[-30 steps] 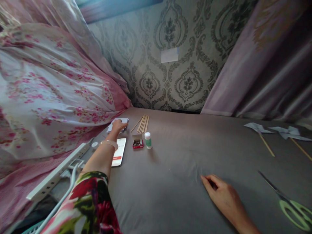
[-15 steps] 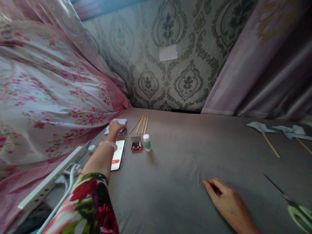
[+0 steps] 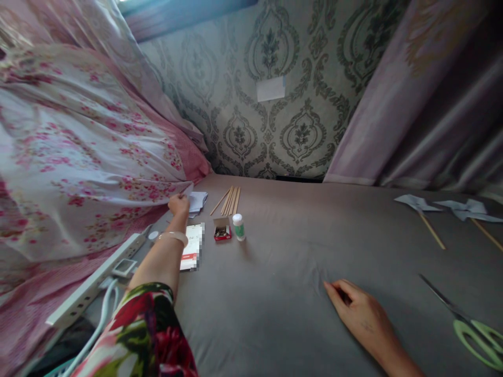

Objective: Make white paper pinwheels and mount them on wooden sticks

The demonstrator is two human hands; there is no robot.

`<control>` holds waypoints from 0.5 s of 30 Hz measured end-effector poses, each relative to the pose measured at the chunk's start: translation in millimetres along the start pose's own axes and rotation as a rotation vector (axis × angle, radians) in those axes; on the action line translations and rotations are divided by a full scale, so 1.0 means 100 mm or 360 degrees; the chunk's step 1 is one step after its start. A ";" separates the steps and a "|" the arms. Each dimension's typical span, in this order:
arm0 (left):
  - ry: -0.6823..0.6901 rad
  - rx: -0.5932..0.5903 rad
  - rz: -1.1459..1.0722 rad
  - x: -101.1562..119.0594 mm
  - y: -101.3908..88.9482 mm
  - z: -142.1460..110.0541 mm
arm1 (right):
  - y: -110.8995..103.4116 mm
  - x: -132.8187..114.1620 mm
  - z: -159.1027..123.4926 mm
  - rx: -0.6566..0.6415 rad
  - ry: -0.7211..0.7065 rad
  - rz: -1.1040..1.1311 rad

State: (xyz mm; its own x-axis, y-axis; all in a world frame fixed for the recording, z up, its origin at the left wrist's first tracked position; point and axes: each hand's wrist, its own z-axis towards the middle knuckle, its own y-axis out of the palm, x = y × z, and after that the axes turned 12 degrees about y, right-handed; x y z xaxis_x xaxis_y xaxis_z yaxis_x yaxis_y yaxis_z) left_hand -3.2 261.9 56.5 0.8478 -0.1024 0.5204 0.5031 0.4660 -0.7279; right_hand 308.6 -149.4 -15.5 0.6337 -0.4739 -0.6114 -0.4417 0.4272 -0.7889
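At the far left of the cloth-covered surface, my left hand is closed on a thin sheet of paper, raised at the edge of a stack of white paper. Its fingertips are partly hidden by the hand itself. My right hand rests on the grey cloth at the front right, fingers curled and thumb against the index finger; nothing shows in it. Scissors with green handles lie to its right. Below my left wrist is a phone with a lit screen, partly covered by the forearm.
Several wooden sticks lie right of the paper. A small red box of metal bits and a white-capped bottle stand nearer. Paper pinwheels on sticks lie far right. A power strip with cables runs along the left.
My left hand has moved left off the top of the paper stack, and a sheet now lifts from its side. My right hand keeps its curled pose; the view has shifted slightly.
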 end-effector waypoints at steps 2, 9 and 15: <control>-0.0013 0.0208 -0.0022 0.09 -0.11 -0.04 | 0.00 -0.01 0.00 0.0023 -0.0017 -0.0024; -0.0024 0.1051 -0.0720 0.78 -0.49 -0.18 | 0.01 -0.02 0.00 0.0038 -0.0034 -0.0081; -0.0051 0.0941 -0.1829 1.44 -0.54 -0.95 | -0.02 -0.05 0.01 0.0003 -0.0048 -0.0043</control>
State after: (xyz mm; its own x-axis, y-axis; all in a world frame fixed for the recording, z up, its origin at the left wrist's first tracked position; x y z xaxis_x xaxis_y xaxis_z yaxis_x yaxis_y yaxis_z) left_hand 107.6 138.7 128.1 -0.0276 -0.6842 0.7288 0.7796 0.4416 0.4441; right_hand 306.9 -147.0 -10.9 0.6641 -0.4619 -0.5878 -0.4231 0.4160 -0.8049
